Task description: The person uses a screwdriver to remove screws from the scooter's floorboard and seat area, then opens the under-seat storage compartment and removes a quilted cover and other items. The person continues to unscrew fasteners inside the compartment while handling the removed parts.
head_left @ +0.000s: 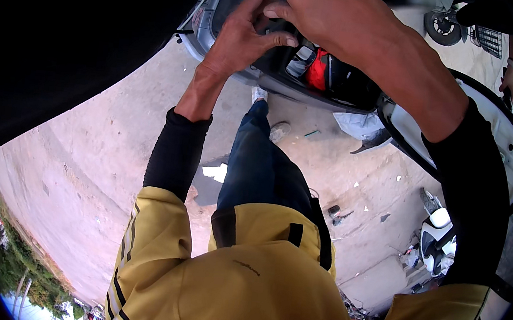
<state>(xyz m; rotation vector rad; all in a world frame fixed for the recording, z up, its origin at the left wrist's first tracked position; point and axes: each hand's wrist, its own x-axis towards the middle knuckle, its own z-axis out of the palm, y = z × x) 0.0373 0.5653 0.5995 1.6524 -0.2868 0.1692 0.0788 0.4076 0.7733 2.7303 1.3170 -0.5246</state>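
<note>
Both my hands reach up into the open under-seat compartment [339,90] of a grey scooter. My left hand [245,34] has its fingers curled around a dark object at the compartment's front rim. My right hand [328,11] lies over the same spot, fingers bent down onto it; what it grips is hidden under the hands. Inside the compartment lie a red item [318,69] and a small grey-white item [301,61]. The raised scooter seat [503,136], white underneath with a black edge, stands to the right behind my right forearm.
My leg in blue jeans [262,167] stands on the concrete ground [100,162]. A white scooter [439,235] is parked at lower right, another wheel [442,26] shows at top right. A person's hand [510,77] is at the far right edge. Scraps of litter lie about.
</note>
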